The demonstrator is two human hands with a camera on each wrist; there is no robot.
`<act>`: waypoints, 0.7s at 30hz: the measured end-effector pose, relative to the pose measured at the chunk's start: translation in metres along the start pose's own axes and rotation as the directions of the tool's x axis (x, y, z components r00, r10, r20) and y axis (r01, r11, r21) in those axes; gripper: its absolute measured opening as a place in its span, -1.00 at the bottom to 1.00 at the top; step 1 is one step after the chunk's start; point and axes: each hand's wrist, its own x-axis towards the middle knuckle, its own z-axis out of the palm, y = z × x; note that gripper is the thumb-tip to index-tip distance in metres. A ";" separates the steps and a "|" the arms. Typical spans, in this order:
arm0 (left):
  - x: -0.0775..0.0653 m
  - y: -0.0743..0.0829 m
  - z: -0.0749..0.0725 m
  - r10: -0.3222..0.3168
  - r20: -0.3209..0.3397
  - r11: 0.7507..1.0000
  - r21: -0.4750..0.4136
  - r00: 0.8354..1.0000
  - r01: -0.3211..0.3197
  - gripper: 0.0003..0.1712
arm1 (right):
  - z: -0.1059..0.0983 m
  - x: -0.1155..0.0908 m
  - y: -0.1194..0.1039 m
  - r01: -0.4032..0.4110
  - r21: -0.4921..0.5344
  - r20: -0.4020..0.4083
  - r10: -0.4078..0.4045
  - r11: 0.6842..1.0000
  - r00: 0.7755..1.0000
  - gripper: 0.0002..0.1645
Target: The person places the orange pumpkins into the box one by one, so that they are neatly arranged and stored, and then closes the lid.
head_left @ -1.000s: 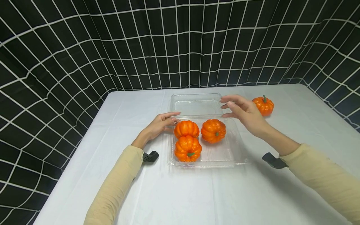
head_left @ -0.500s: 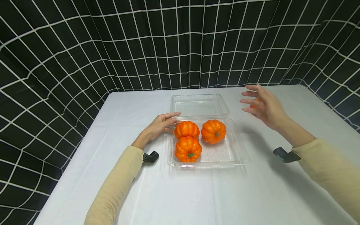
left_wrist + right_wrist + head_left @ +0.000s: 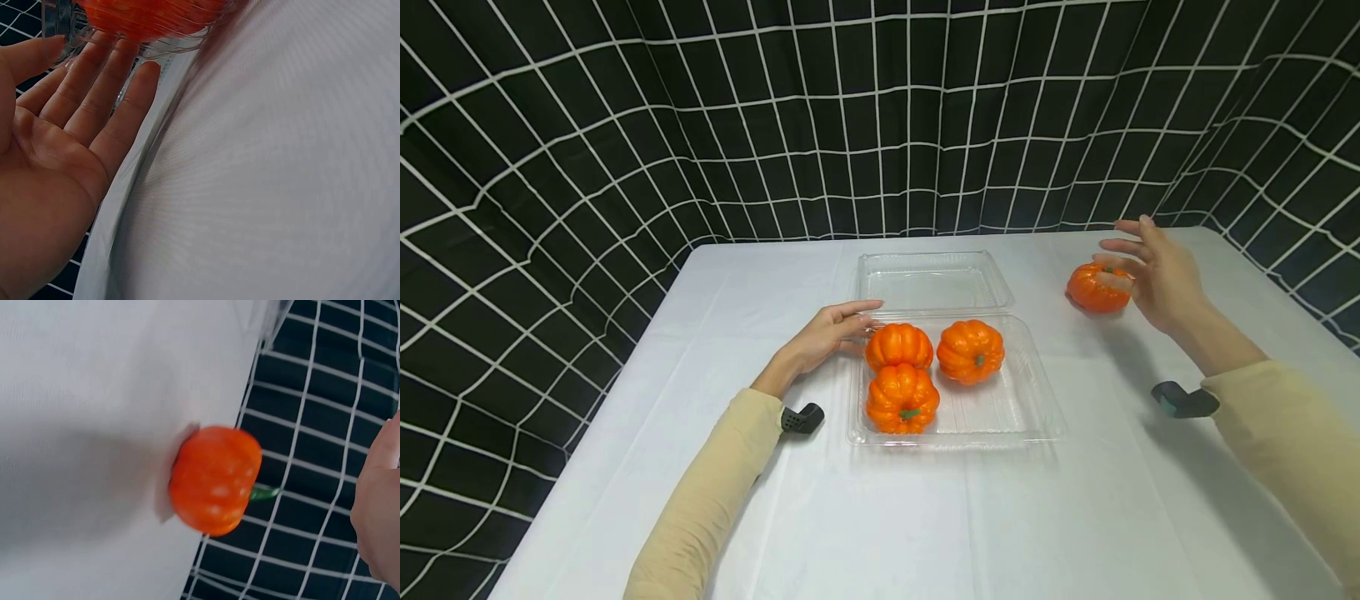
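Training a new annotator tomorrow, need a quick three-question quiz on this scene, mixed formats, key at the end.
1. Count: how many orange, ribbed pumpkins sit inside the clear plastic, rectangular container?

2. True or false: the container is shut.

3. Pick one: what is nearest the person's right hand?
a) the container's front edge
b) the lone orange, ribbed pumpkin outside the container
c) the left hand

Key
1. Three.
2. False: its clear plastic lid lies open on the far side.
3. b
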 end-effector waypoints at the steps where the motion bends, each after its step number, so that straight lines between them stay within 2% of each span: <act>1: 0.000 0.000 0.000 0.001 0.000 1.000 0.001 1.000 -0.001 -0.50 | -0.003 0.001 0.000 -0.005 0.005 -0.025 0.005 1.000 1.000 -0.41; 3: 0.000 0.000 0.000 0.001 -0.001 1.000 -0.001 1.000 -0.001 -0.50 | -0.009 0.004 -0.001 -0.017 0.033 -0.064 0.019 0.999 0.998 -0.39; 7: 0.000 0.000 0.001 -0.002 -0.005 1.000 -0.005 1.000 0.002 -0.50 | -0.020 0.008 -0.001 -0.038 0.028 -0.142 0.042 0.999 0.989 -0.27; 12: 0.000 0.001 0.001 -0.002 -0.005 1.000 -0.001 1.000 0.002 -0.49 | -0.036 0.012 0.000 -0.079 0.022 -0.239 0.082 0.997 0.968 -0.14; 15: 0.000 0.001 0.001 0.000 -0.004 1.000 0.004 1.000 0.000 -0.49 | -0.044 0.015 0.001 -0.094 0.045 -0.291 0.103 0.995 0.951 -0.18; 21: -0.001 0.002 0.001 0.000 -0.001 1.000 0.006 1.000 0.000 -0.49 | -0.056 0.021 0.006 -0.135 0.024 -0.370 0.134 0.991 0.919 -0.29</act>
